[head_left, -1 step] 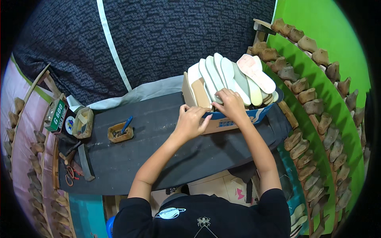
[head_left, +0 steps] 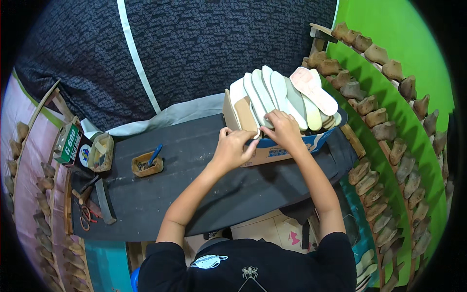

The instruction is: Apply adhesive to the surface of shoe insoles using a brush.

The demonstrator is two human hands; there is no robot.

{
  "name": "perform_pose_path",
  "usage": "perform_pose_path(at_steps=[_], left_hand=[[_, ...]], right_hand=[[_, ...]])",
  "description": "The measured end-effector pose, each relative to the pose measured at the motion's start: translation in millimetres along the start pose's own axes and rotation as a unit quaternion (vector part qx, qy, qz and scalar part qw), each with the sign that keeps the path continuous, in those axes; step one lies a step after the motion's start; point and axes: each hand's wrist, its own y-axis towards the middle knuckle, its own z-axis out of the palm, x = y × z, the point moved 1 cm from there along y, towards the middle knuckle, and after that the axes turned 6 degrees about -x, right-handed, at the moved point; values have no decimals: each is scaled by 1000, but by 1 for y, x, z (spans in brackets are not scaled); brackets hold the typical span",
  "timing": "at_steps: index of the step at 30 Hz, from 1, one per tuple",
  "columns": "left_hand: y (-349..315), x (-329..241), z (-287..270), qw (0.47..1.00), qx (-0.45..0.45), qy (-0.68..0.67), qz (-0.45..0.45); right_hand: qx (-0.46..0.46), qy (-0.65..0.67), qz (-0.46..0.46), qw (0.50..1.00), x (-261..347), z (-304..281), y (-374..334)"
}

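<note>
A cardboard box (head_left: 287, 152) with a blue rim is packed with several shoe insoles (head_left: 265, 92), most of them white or pale grey, standing on end and leaning back. My left hand (head_left: 234, 148) is at the box's front left corner, fingers curled over the rim at the low end of a white insole (head_left: 258, 134), thumb hanging lower outside. My right hand (head_left: 284, 129) bends over the front wall, fingers curled against the lower ends of the insoles and thumb near the same white end. A tan insole (head_left: 246, 114) leans at the left side; a pinkish one (head_left: 311, 87) lies on top.
On the dark-covered table (head_left: 194, 194) are a small tray (head_left: 146, 168) with a blue-handled tool, a green tin (head_left: 73, 146), a tan container (head_left: 103, 153), scissors (head_left: 86, 214), and a flat grey bar (head_left: 105, 202). Racks of wooden shoe lasts (head_left: 377, 118) line both sides.
A white insole end now shows between my left fingers and right thumb, where a dark gap was. Both hands have barely moved.
</note>
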Motion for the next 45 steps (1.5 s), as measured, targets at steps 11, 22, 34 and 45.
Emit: perform_pose_path(at_steps=[11,22,34,45], left_hand=[[131,167,84,865,-86,-378,-318],[176,200,129,892,-39,-304,-332],[185,175,106,895,23,-318,-314],[192,141,81,889,2,-368,-271]], right_hand=[[9,-41,19,999,8,-2,-3],[7,-36,23,999,14,-4,1],[-64,-39,9,997,8,-8,-1],[-149,107,161,970,5,-21,-16]])
